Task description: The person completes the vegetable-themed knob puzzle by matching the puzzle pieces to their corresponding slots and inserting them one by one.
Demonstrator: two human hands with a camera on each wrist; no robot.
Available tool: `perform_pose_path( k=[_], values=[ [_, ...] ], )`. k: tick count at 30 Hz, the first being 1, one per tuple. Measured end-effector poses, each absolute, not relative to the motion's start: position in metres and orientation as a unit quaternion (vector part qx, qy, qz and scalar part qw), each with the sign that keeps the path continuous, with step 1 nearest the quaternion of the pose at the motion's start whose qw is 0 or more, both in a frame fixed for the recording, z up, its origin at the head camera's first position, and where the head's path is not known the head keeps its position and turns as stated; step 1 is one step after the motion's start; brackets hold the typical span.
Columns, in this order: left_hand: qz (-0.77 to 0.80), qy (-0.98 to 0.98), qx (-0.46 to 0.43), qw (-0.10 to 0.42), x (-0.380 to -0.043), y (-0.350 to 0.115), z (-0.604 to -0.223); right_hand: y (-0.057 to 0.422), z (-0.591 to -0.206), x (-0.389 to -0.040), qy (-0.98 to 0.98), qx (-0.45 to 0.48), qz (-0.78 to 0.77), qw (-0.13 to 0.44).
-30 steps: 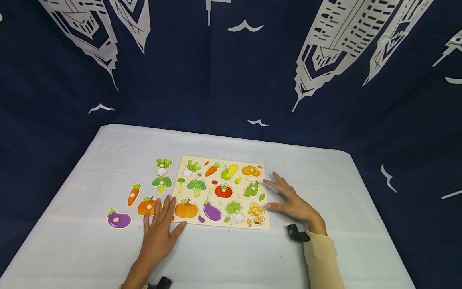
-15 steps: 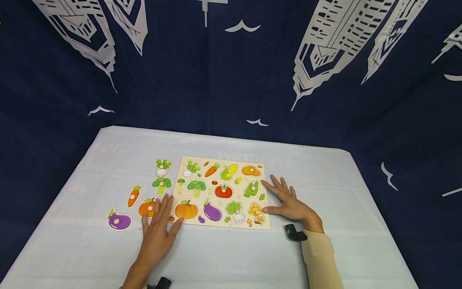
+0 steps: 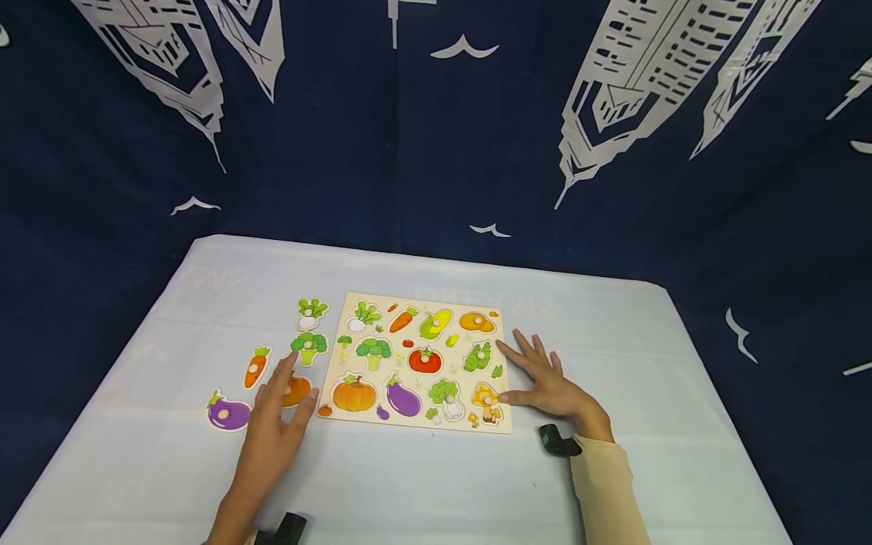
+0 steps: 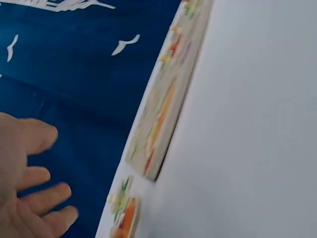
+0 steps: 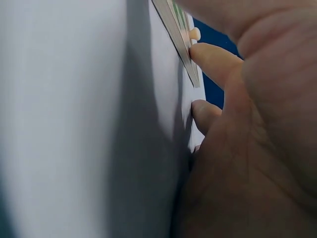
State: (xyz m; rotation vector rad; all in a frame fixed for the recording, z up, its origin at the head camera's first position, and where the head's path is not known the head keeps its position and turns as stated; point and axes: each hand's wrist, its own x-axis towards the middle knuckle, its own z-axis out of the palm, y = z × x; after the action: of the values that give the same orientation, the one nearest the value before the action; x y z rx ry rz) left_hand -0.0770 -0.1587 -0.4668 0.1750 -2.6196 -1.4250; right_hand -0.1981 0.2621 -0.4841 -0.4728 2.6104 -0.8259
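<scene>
My left hand (image 3: 267,443) hovers over the pumpkin piece (image 3: 297,390), fingers loosely extended and partly hiding it. In the left wrist view, thumb and fingers stand apart with nothing between them. A wooden vegetable puzzle board (image 3: 453,369) lies flat on the table. My right hand (image 3: 553,387) is at the board's right edge, thumb and forefinger spread; in the right wrist view a fingertip touches or nearly touches that edge. Knobbed pieces sit in the board, among them a tomato (image 3: 425,360), corn (image 3: 436,324) and mushroom (image 3: 486,397).
Left of the board lie loose knobbed pieces: a turnip (image 3: 311,312), a broccoli (image 3: 309,347), a carrot (image 3: 256,367) and an eggplant (image 3: 228,413). A white cloth covers the table (image 3: 436,492). Behind it hangs a dark blue printed curtain (image 3: 381,151).
My left hand has left the board's lower-left corner and moved left over the pumpkin piece, its fingers drawing closer together. My right hand shifted slightly, its thumb now over the board's edge.
</scene>
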Motion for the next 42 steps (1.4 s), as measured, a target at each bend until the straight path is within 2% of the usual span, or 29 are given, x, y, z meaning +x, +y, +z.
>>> perform_pose_path(
  k=[7, 17, 26, 33, 42],
  values=[
    [-0.499, -0.860, 0.017, 0.103, -0.078, -0.178, -0.464, 0.263, -0.485, -0.198, 0.922, -0.169, -0.296, 0.182],
    [-0.395, -0.906, -0.088, 0.126, -0.095, -0.217, -0.472, 0.263, -0.484, -0.199, 0.921, -0.171, -0.297, 0.182],
    [-0.397, -0.897, -0.182, 0.067, -0.111, -0.244, -0.478, 0.262, -0.484, -0.200, 0.921, -0.174, -0.296, 0.183],
    [-0.380, -0.913, -0.151, 0.000, -0.118, -0.248, -0.482, 0.261, -0.482, -0.200, 0.921, -0.174, -0.296, 0.184],
    [-0.350, -0.925, -0.149, 0.001, -0.120, -0.248, -0.481, 0.262, -0.483, -0.198, 0.921, -0.173, -0.300, 0.180]
  ],
)
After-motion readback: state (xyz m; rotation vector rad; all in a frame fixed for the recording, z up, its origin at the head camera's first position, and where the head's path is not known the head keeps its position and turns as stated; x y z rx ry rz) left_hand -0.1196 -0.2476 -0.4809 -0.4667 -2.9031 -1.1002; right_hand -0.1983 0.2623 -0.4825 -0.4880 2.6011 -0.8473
